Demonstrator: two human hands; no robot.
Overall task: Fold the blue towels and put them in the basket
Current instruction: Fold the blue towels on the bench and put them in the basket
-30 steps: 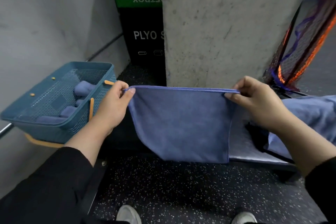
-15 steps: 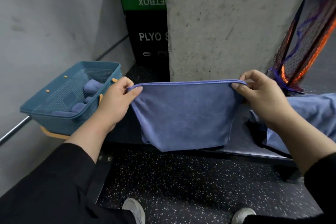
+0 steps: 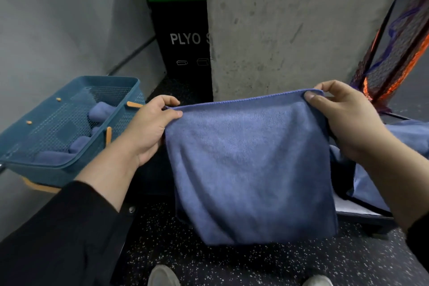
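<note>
The left hand (image 3: 148, 130) pinches the top left corner of a blue microfibre towel (image 3: 250, 169) between thumb and curled fingers, and the right hand (image 3: 343, 118) pinches the top right corner the same way — the upper hem is stretched taut between them and the cloth hangs in the air in front of a concrete pillar (image 3: 301, 25), above the speckled black floor (image 3: 232, 262). To the left, just beside the left wrist, sits the teal plastic basket (image 3: 21, 148) with rolled blue towels (image 3: 79, 144) inside — while more loose blue towels (image 3: 408, 134) lie heaped at the right, behind the right forearm. Stacked plyo boxes (image 3: 183, 37) stand behind, between pillar and wall.
</note>
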